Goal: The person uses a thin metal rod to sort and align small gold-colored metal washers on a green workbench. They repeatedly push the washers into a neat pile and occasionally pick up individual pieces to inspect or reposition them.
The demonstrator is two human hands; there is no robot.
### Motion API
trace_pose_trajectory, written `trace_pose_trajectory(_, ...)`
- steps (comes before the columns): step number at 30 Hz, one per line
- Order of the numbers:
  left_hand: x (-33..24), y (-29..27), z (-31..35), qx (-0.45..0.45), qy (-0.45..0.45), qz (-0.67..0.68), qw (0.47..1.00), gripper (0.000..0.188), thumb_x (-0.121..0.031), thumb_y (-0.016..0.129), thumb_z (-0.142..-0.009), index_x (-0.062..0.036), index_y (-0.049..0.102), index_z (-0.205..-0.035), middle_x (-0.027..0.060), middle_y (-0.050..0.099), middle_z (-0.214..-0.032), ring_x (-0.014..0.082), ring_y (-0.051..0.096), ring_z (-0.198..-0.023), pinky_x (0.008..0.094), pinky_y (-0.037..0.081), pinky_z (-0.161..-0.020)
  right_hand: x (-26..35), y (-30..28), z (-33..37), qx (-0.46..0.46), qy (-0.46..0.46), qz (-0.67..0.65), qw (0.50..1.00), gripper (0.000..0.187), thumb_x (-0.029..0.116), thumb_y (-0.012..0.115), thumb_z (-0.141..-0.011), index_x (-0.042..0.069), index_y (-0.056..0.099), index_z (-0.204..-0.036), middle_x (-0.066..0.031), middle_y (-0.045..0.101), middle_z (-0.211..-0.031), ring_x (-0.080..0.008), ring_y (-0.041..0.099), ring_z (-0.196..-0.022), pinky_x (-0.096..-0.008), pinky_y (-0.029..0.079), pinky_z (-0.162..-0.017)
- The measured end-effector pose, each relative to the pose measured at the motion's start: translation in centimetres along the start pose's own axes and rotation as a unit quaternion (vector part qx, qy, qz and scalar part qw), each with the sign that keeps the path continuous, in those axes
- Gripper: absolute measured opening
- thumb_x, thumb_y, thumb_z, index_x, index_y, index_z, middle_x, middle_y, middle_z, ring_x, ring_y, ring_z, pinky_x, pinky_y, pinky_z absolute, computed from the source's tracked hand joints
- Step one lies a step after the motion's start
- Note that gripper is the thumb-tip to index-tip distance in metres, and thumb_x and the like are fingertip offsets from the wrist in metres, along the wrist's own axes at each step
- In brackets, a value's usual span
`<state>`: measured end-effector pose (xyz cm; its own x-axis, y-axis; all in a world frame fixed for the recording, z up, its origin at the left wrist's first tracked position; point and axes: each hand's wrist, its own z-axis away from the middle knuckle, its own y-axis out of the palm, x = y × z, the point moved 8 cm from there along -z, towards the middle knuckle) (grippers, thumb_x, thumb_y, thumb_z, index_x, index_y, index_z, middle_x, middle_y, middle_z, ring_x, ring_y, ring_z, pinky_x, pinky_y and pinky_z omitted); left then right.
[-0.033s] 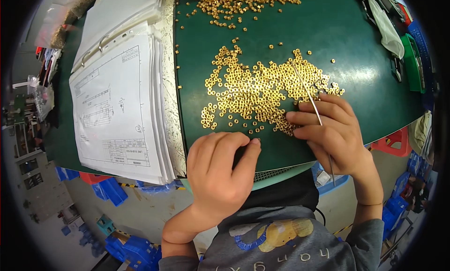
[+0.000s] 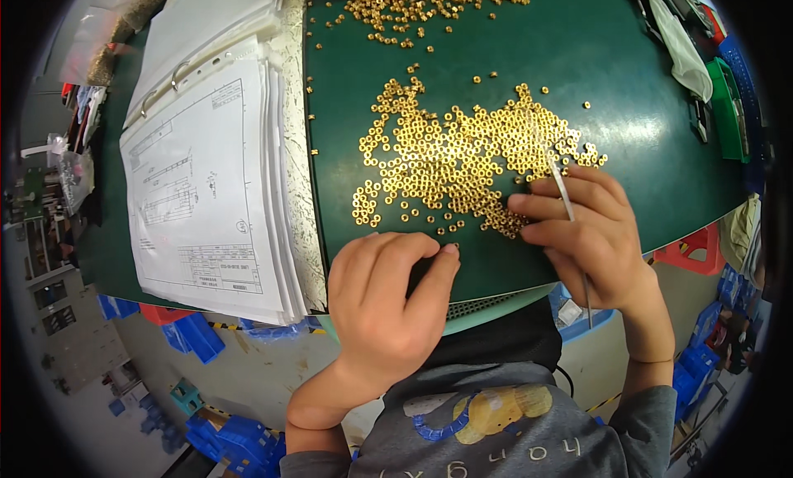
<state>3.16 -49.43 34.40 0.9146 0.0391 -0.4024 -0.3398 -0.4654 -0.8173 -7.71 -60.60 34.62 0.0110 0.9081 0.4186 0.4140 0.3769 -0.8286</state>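
Many small brass-coloured nuts (image 2: pixel 450 152) lie in a broad single layer on the green table mat (image 2: pixel 661 172). My right hand (image 2: pixel 591 234) grips a slim metal tool (image 2: pixel 562 194) between thumb and fingers. Its far end points over the right part of the nuts and looks blurred; its back end sticks out below the hand. At the table's front edge, my left hand (image 2: pixel 384 300) is curled, thumb tip against or close to the index finger. A tiny gold speck shows by that thumb tip; what the fingers pinch is mostly hidden.
An open ring binder with drawing sheets (image 2: pixel 198 189) lies left. More brass nuts (image 2: pixel 429 7) are heaped at the far edge. A green bin (image 2: pixel 727 110) stands at the far right, near a pale cloth or bag (image 2: pixel 681 52). A red stool (image 2: pixel 694 251) stands beyond the right edge.
The tool in my right hand has turned: its upper part looks wider and its far end is less sharp. The right fingers shifted slightly right; my left hand stays nearly still.
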Motion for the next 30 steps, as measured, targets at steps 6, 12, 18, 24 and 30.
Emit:
trace_pose_trajectory(6, 1.5, -0.1, 0.5, -0.055, -0.036, -0.030, 0.997, 0.023, -0.002, 0.075, -0.070, -0.0048, 0.072, -0.093, 0.0046, 0.060, -0.087, 0.0225, 0.056, -0.076, 0.0346, 0.040, -0.066, -1.4, -2.3, 3.3, -0.158, 0.107, 0.098, 0.977, 0.030, -0.012, 0.066, -0.071, 0.000, 0.061, -0.098, -0.0147, 0.068, -0.095, -0.0286, 0.062, -0.076, -0.0328, 0.048, -0.069)
trace_pose_trajectory(12, 1.5, 0.3, 0.3, -0.054, -0.028, -0.044, 0.997, 0.024, -0.004, 0.075, -0.069, -0.0060, 0.073, -0.093, 0.0029, 0.060, -0.086, 0.0218, 0.056, -0.076, 0.0351, 0.040, -0.067, -3.0, -4.4, 7.3, -0.145, 0.262, 0.021, 0.954, 0.050, 0.038, 0.035, -0.098, -0.004, 0.059, -0.110, -0.0186, 0.056, -0.100, -0.0267, 0.054, -0.094, -0.0364, 0.041, -0.088)
trace_pose_trajectory(18, 0.9, 1.0, 0.1, -0.035, 0.002, -0.025, 0.999, 0.026, -0.004, 0.075, -0.069, -0.0071, 0.073, -0.095, 0.0030, 0.060, -0.086, 0.0221, 0.055, -0.076, 0.0350, 0.040, -0.067, -1.0, -5.3, 10.7, -0.139, 0.194, 0.030, 0.971, 0.023, 0.010, 0.055, -0.082, 0.005, 0.062, -0.102, -0.0084, 0.054, -0.080, -0.0222, 0.051, -0.072, -0.0366, 0.041, -0.070)
trace_pose_trajectory(24, 1.4, 0.8, 0.4, -0.055, -0.041, -0.041, 0.997, 0.025, -0.005, 0.076, -0.070, -0.0079, 0.073, -0.095, 0.0025, 0.060, -0.086, 0.0214, 0.054, -0.075, 0.0347, 0.039, -0.066, 0.9, -2.6, 11.1, -0.155, 0.163, -0.005, 0.974, 0.027, 0.001, 0.058, -0.070, 0.004, 0.064, -0.097, -0.0089, 0.061, -0.082, -0.0221, 0.054, -0.065, -0.0339, 0.043, -0.062)
trace_pose_trajectory(30, 1.3, 1.1, 0.0, -0.060, -0.042, -0.043, 0.996, 0.025, -0.005, 0.076, -0.071, -0.0075, 0.073, -0.095, 0.0023, 0.060, -0.085, 0.0209, 0.054, -0.074, 0.0343, 0.038, -0.066, 0.5, -0.5, 12.2, -0.192, 0.172, -0.095, 0.961, 0.033, 0.005, 0.052, -0.075, -0.003, 0.067, -0.104, -0.0136, 0.062, -0.085, -0.0224, 0.055, -0.067, -0.0327, 0.044, -0.061)
